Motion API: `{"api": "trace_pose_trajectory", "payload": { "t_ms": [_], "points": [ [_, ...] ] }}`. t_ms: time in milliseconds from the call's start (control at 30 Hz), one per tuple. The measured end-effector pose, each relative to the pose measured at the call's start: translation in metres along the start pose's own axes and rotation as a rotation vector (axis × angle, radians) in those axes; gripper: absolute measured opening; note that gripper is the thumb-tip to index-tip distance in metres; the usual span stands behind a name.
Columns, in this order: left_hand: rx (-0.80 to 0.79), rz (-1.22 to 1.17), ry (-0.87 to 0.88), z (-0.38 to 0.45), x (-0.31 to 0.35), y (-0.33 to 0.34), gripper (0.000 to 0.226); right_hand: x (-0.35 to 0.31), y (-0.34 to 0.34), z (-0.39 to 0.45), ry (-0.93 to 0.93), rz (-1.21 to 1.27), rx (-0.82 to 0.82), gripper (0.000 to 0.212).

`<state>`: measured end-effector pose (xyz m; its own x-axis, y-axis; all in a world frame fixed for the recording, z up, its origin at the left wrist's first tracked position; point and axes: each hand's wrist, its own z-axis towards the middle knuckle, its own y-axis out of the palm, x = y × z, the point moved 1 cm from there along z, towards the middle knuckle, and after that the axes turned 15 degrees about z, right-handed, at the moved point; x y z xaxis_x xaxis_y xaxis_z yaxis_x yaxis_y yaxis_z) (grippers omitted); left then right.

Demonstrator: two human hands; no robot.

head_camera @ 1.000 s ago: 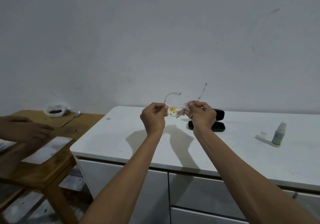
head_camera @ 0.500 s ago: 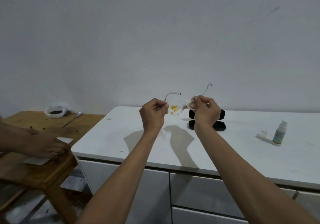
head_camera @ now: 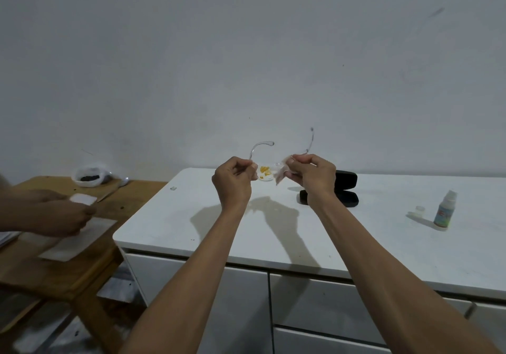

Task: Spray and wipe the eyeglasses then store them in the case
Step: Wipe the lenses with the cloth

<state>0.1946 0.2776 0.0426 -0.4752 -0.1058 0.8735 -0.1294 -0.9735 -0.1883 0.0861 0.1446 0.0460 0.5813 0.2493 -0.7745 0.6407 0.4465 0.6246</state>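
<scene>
Since a moment ago, both hands have lifted slightly. My left hand [head_camera: 232,182] pinches one end of the clear glasses [head_camera: 265,172]; my right hand [head_camera: 312,174] presses a pale cloth [head_camera: 282,175] on the other lens. Both arms of the glasses stick up. Beyond lies the open black case [head_camera: 343,189], with the spray bottle [head_camera: 445,209] well right, and bare white table [head_camera: 191,216] below.

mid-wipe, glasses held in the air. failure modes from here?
1. The eyeglasses hang above the white cabinet top, pinched only by the left hand at one end; a slip likely drops them.
2. The right hand rubs the cloth on one lens; hard pressure may twist the thin clear frame.
3. The spray bottle stands uncapped.
</scene>
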Motion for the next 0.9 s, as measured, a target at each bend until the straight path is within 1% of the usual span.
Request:
{"api": "trace_pose_trajectory", "payload": {
  "t_ms": [100,167,233,300,400,567,667,767,833,900],
  "points": [
    [-0.035,-0.022,-0.068,0.0,-0.012,-0.006,0.011,0.0,-0.013,-0.001,0.026,-0.158,-0.12,0.01],
    [-0.059,-0.02,-0.084,0.002,-0.015,-0.011,0.007,0.001,-0.021,-0.001,0.079,-0.24,-0.173,0.01],
    [-0.094,-0.006,-0.069,0.005,-0.016,-0.016,0.006,0.001,-0.027,-0.003,0.125,-0.305,-0.2,0.007],
    [-0.124,0.026,-0.029,0.007,-0.016,-0.019,0.008,-0.001,-0.029,-0.004,0.139,-0.325,-0.187,0.008],
    [-0.131,0.05,0.026,0.005,-0.014,-0.02,0.013,-0.003,-0.029,-0.006,0.076,-0.222,-0.095,0.01],
    [-0.082,0.043,0.096,0.0,-0.005,-0.014,0.015,0.004,-0.01,-0.007,-0.101,-0.054,0.183,0.011],
    [-0.052,0.009,0.122,-0.003,0.006,-0.007,0.015,0.008,0.007,-0.002,-0.175,0.084,0.309,0.017],
    [-0.031,-0.013,0.135,-0.003,0.016,0.0,0.019,0.007,0.025,0.001,-0.166,0.269,0.303,0.015],
    [-0.011,-0.006,0.125,0.0,0.019,0.003,0.025,0.005,0.03,0.0,-0.154,0.265,0.258,0.012],
    [0.002,-0.002,0.107,0.004,0.016,0.003,0.029,0.003,0.028,0.002,-0.138,0.191,0.183,0.009]
  ]
}}
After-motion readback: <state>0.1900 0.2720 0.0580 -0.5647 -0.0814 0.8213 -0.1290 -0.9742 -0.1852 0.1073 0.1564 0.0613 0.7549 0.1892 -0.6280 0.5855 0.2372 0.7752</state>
